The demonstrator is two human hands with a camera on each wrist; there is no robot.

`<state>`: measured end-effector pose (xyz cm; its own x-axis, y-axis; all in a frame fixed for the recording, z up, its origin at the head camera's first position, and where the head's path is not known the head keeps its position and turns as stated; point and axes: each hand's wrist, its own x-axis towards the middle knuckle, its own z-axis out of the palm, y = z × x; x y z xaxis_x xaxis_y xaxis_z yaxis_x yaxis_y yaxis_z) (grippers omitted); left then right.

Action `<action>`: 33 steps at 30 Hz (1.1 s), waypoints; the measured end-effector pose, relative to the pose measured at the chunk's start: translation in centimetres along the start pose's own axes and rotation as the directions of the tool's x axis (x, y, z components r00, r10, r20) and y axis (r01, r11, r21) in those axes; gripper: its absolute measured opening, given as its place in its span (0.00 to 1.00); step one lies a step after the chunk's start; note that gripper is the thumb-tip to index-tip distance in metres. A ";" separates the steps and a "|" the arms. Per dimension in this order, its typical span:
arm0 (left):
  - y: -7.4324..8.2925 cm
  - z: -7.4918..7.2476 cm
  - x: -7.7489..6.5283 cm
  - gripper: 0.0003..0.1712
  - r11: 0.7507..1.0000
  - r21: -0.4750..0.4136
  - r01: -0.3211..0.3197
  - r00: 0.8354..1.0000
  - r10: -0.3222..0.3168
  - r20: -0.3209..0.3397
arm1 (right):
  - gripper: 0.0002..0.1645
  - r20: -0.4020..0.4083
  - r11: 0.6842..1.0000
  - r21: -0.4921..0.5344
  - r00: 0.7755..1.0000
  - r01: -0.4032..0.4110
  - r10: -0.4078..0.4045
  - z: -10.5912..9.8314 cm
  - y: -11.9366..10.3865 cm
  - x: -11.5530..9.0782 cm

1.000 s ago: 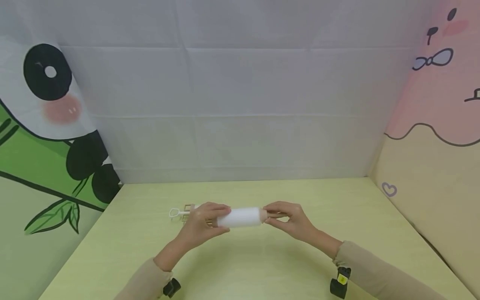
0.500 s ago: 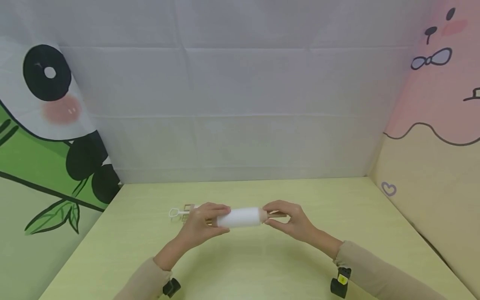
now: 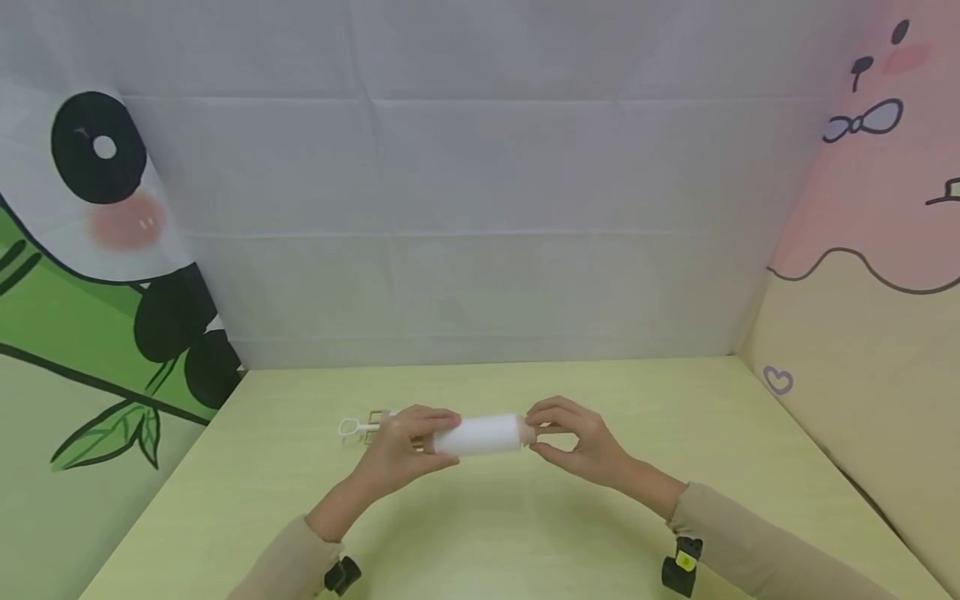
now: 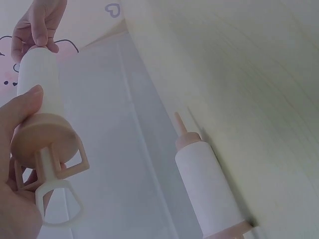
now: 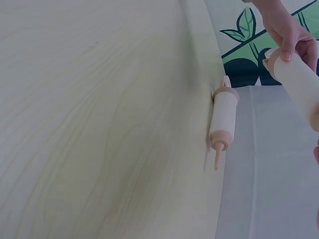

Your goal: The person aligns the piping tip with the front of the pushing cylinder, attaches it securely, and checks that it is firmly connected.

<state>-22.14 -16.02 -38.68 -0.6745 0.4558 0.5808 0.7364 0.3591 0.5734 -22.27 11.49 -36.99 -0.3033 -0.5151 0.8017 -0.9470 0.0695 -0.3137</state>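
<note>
A white syringe [image 3: 480, 435] with tan end caps is held level above the table. My left hand [image 3: 405, 450] grips its left end, thumb below and fingers above. In the left wrist view, its plunger's white ring handle [image 4: 60, 204] sticks out past my left hand. My right hand [image 3: 585, 439] pinches the tan cap [image 3: 527, 431] at its other end with thumb and fingers, and a thin nozzle [image 3: 553, 430] shows between them. A second, similar syringe [image 4: 204, 184] lies on the table. It is mostly hidden in the head view.
The pale wood-grain table [image 3: 645, 533] lies below both hands. A white cloth [image 3: 480, 183] hangs along its back edge. Cartoon-printed panels, one with a panda [image 3: 112, 192] and one pink and cream [image 3: 862, 333], stand at the sides.
My right hand's upper fingers have shifted slightly at the tan cap and its knuckles sit a little higher. The left hand and the held syringe have hardly moved.
</note>
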 end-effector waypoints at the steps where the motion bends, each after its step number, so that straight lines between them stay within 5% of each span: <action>1: 0.0 0.0 0.0 0.25 0.999 0.026 -0.021 1.000 0.022 -0.007 | 0.26 0.003 1.000 -0.002 1.000 -0.002 0.002 0.0 0.0 0.0; 8: 0.0 0.1 0.4 0.26 0.969 0.194 -0.155 0.985 0.167 -0.047 | 0.23 0.012 0.996 0.039 0.997 -0.079 0.079 -0.4 0.2 -0.2; 21: 0.4 0.2 0.2 0.27 0.933 0.278 -0.228 0.968 0.248 -0.036 | 0.19 0.044 0.973 0.083 0.976 -0.215 0.212 -0.7 0.1 -0.8; 33: 0.4 0.0 0.5 0.28 0.937 0.274 -0.218 0.970 0.238 -0.042 | 0.23 -0.029 0.995 0.090 0.999 -0.033 0.036 0.0 2.0 -1.5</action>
<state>-22.15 -15.62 -38.17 -0.4811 0.4940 0.7242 0.8515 0.4600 0.2519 -23.71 12.37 -38.80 -0.3402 -0.4875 0.8041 -0.9229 0.0093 -0.3849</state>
